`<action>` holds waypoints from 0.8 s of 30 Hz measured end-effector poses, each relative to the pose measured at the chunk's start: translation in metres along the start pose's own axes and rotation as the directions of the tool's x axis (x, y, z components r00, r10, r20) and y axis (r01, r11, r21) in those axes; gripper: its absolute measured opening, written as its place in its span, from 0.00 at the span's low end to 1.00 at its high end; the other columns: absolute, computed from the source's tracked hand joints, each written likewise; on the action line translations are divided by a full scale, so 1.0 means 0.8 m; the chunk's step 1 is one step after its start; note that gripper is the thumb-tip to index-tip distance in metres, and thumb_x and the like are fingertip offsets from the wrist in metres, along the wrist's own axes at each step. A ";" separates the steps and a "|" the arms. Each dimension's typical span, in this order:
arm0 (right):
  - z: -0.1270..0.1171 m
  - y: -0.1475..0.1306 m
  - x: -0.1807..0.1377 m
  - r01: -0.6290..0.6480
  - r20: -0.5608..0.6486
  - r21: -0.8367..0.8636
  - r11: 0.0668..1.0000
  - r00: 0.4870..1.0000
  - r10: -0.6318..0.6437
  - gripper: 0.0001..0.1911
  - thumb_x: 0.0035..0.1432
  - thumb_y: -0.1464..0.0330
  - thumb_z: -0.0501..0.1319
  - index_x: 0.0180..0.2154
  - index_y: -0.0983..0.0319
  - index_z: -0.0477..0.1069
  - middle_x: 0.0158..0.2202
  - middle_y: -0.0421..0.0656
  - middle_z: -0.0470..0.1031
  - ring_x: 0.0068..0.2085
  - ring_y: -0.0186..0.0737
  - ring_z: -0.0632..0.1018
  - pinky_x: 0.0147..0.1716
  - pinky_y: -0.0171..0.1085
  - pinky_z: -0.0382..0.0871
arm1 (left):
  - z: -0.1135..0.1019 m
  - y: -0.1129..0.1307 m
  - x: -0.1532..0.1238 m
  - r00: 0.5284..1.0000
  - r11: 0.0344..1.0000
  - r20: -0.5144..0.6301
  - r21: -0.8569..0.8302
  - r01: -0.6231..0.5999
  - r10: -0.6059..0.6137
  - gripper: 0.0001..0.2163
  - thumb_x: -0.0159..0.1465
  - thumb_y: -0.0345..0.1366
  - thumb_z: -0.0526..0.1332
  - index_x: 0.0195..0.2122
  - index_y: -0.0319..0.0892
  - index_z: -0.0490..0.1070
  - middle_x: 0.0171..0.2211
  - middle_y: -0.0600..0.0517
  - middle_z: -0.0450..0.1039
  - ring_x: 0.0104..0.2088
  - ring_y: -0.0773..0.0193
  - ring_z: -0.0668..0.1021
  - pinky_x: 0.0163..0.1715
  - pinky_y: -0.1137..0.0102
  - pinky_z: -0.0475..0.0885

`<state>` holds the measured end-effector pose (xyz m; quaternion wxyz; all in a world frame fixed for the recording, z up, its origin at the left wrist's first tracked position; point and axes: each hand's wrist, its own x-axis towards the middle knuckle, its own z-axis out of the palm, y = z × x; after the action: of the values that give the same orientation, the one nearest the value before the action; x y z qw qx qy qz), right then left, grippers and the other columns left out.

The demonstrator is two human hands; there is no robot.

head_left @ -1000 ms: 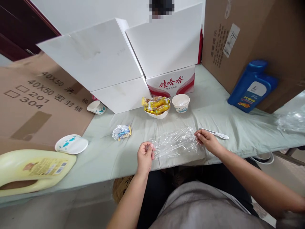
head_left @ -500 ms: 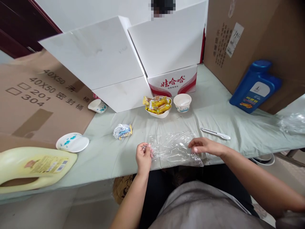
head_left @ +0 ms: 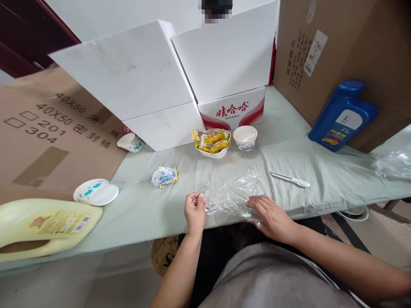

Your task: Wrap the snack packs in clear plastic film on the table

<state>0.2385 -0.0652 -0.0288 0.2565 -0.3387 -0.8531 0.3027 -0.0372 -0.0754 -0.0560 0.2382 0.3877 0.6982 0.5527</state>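
A clear, crinkled plastic bag [head_left: 236, 190] lies near the table's front edge between my hands. My left hand [head_left: 195, 209] is closed on the bag's left end, pinching it between thumb and curled fingers. My right hand [head_left: 269, 216] rests flat on the bag's right part, with its fingers stretched out. Beyond the bag, a white bowl [head_left: 214, 155] holds several yellow-wrapped snacks. Beside that bowl stands a white paper cup [head_left: 245, 139] with something clear inside. To the left is a crumpled wrapped packet [head_left: 164, 176], and a white pen [head_left: 289, 179] lies to the right.
White boxes [head_left: 128, 77] stand at the back of the cloth-covered table [head_left: 135, 222]. Cardboard boxes flank both sides. A pale yellow jug [head_left: 48, 214] and paper cups [head_left: 96, 192] lie at left. A blue bottle [head_left: 343, 117] leans at right. Someone's head shows behind the boxes.
My right hand has moved left and toward me, turning flat over the bag. The bag's right end has drawn inward and bunched up. My left hand keeps its pinch almost unmoved.
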 end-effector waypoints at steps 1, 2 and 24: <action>0.005 0.005 0.001 -0.038 -0.040 0.032 0.999 0.998 0.040 0.12 0.59 0.66 0.58 0.45 0.59 0.70 0.44 0.51 0.76 0.49 0.52 0.75 0.50 0.54 0.67 | 0.000 0.001 0.000 1.000 1.000 0.006 -0.011 0.003 -0.003 0.14 0.61 0.49 0.60 0.33 0.43 0.62 0.20 0.59 0.67 0.16 0.72 0.66 0.17 0.77 0.61; 0.007 0.012 0.004 -0.096 -0.071 0.104 0.990 0.992 0.103 0.09 0.61 0.68 0.54 0.42 0.59 0.70 0.38 0.49 0.77 0.44 0.48 0.77 0.46 0.50 0.70 | 0.000 0.001 0.000 1.000 1.000 0.013 -0.020 0.006 -0.006 0.14 0.61 0.49 0.60 0.33 0.43 0.62 0.19 0.59 0.67 0.15 0.72 0.65 0.16 0.77 0.60; -0.002 0.069 0.080 -0.551 -0.228 -0.006 0.834 0.813 0.535 0.13 0.65 0.62 0.49 0.35 0.59 0.70 0.27 0.42 0.75 0.30 0.40 0.73 0.29 0.35 0.58 | 0.001 0.002 0.011 0.996 0.995 -0.066 -0.079 0.060 -0.066 0.15 0.57 0.41 0.63 0.42 0.43 0.64 0.28 0.55 0.75 0.20 0.71 0.72 0.23 0.75 0.67</action>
<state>0.2219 0.0149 -0.0507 0.2387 -0.6080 -0.6979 0.2939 -0.0416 -0.0675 -0.0542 0.2464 0.3369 0.6960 0.5843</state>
